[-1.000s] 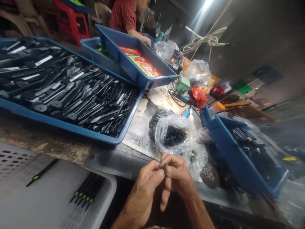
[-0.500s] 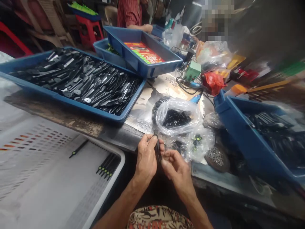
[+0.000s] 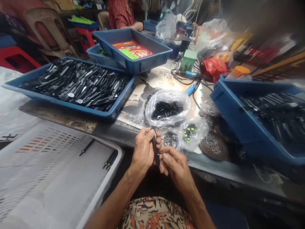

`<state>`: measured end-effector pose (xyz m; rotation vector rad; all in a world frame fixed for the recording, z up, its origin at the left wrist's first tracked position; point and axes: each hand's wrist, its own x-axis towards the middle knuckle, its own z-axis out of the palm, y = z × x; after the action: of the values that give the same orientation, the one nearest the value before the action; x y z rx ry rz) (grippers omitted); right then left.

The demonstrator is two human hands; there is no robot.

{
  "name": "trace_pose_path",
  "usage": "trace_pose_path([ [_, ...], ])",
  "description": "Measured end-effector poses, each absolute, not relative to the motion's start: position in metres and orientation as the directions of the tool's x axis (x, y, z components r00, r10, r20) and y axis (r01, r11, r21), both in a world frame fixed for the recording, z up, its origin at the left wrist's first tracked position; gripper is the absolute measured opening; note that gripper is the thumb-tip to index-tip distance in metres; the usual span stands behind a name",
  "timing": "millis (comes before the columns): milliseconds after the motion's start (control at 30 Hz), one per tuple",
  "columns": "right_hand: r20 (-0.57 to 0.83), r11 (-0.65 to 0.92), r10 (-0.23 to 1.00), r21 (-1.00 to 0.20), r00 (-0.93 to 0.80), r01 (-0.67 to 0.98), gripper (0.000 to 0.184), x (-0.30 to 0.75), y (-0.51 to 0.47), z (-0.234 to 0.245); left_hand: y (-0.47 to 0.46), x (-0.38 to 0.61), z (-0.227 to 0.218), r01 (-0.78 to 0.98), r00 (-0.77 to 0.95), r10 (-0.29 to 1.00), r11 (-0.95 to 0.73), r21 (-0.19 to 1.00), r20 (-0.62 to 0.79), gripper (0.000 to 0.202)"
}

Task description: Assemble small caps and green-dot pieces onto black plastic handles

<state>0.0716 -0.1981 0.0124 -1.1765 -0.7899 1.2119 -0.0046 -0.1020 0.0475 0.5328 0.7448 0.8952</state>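
Note:
My left hand [image 3: 143, 149] is closed round a slim black plastic handle part [image 3: 155, 149], held upright just below the table's front edge. My right hand [image 3: 175, 165] meets it from the right, fingers pinched against the lower end of the same part. Just beyond the hands lie clear plastic bags: one with black small parts [image 3: 166, 109], one with green-dotted bits [image 3: 190, 132].
A large blue tray [image 3: 71, 106] of black handle parts sits at the left. Another blue tray [image 3: 228, 108] of black parts stands at the right. A white perforated crate [image 3: 59, 178] at my lower left holds a few finished black pieces. Another person sits at the far end.
The view has tilted down and the scene has shifted up. My hands stay together on the black part, now slightly lower and closer to my lap.

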Motion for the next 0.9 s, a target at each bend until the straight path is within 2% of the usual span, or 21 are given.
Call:
trace_pose_path([
  [67, -0.134, -0.061, 0.963, -0.953, 0.232, -0.297, 0.02, 0.071, -0.201, 0.011, -0.105, -0.003, 0.049, -0.495, 0.418, 0.845, 0.521, 0.695, -0.335, 0.016],
  [233, -0.181, -0.138, 0.959, -0.97, 0.219, -0.199, 0.027, 0.07, -0.206, 0.012, -0.114, -0.003, 0.049, -0.449, 0.413, 0.861, 0.476, 0.756, -0.296, 0.021],
  [367, -0.133, -0.1, 0.95, -0.987, 0.283, -0.128, 0.026, 0.084, -0.201, 0.019, -0.117, -0.009, 0.042, -0.401, 0.453, 0.843, 0.483, 0.779, -0.289, 0.021],
  [433, -0.083, -0.081, 0.935, -0.997, 0.344, -0.02, 0.022, 0.097, -0.191, 0.03, -0.118, -0.012, 0.039, -0.37, 0.456, 0.838, 0.484, 0.793, -0.299, 0.02],
  [500, 0.019, -0.058, 0.907, -0.984, 0.42, 0.171, 0.018, 0.113, -0.172, 0.047, -0.119, -0.016, 0.037, -0.343, 0.455, 0.83, 0.498, 0.796, -0.323, 0.019],
  [567, 0.156, -0.053, 0.88, -0.906, 0.448, 0.42, 0.016, 0.13, -0.146, 0.063, -0.12, -0.019, 0.037, -0.327, 0.462, 0.818, 0.516, 0.792, -0.343, 0.017],
  [600, 0.227, -0.066, 0.867, -0.829, 0.443, 0.555, 0.016, 0.137, -0.131, 0.069, -0.12, -0.02, 0.037, -0.323, 0.469, 0.813, 0.521, 0.79, -0.345, 0.017],
  [667, 0.272, -0.153, 0.89, -0.576, 0.365, 0.803, 0.02, 0.148, -0.1, 0.076, -0.121, -0.024, 0.039, -0.313, 0.487, 0.807, 0.518, 0.796, -0.334, 0.018],
  [700, 0.197, -0.224, 0.926, -0.4, 0.322, 0.889, 0.023, 0.151, -0.086, 0.076, -0.121, -0.026, 0.039, -0.306, 0.494, 0.806, 0.512, 0.802, -0.326, 0.019],
  [800, 0.084, -0.271, 0.95, -0.268, 0.302, 0.925, 0.018, 0.155, -0.056, 0.066, -0.122, -0.032, 0.041, -0.258, 0.489, 0.81, 0.489, 0.834, -0.323, 0.023],
  [900, 0.02, -0.299, 0.95, -0.231, 0.312, 0.926, 0.01, 0.152, -0.047, 0.051, -0.122, -0.039, 0.04, -0.191, 0.468, 0.827, 0.439, 0.878, -0.311, 0.026],
])
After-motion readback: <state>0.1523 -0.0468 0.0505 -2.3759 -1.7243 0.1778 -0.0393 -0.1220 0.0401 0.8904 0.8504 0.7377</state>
